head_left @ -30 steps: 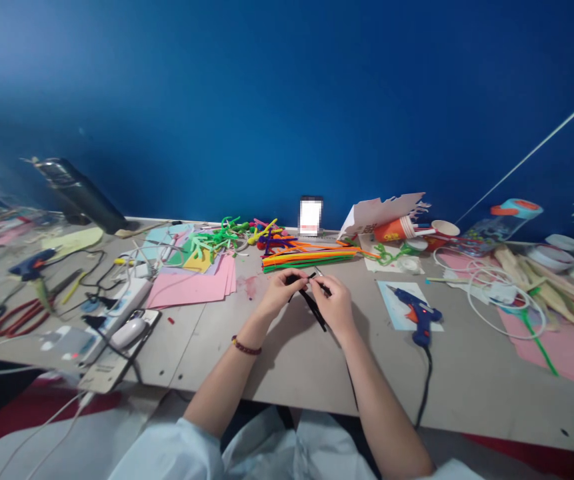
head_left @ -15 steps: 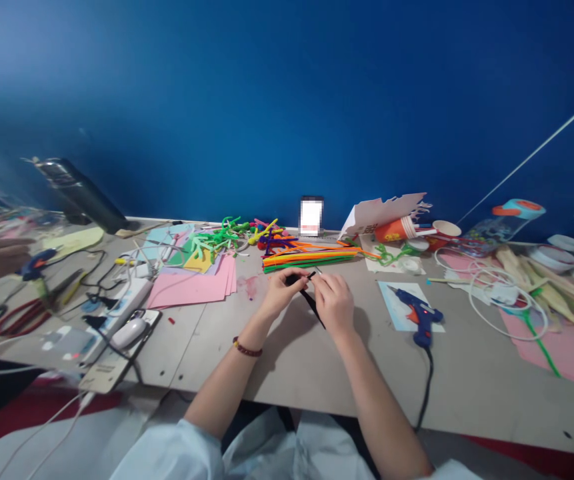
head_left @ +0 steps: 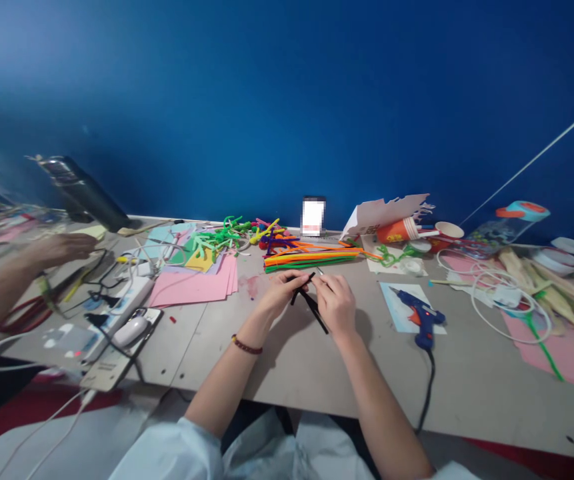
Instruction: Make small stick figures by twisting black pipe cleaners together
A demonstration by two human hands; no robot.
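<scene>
Left hand [head_left: 283, 293] over grey table [head_left: 287, 373], blue wall [head_left: 277, 100]

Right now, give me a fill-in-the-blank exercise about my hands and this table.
The left hand pinches a thin strip coloured ____.
A bracelet circles the ____ wrist.
The glue gun lies to the ____ of the right hand.
The wall behind the table is ____.

Missing words: black; left; right; blue.

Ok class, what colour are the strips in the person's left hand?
Black. The strips show best in the head view.
</scene>
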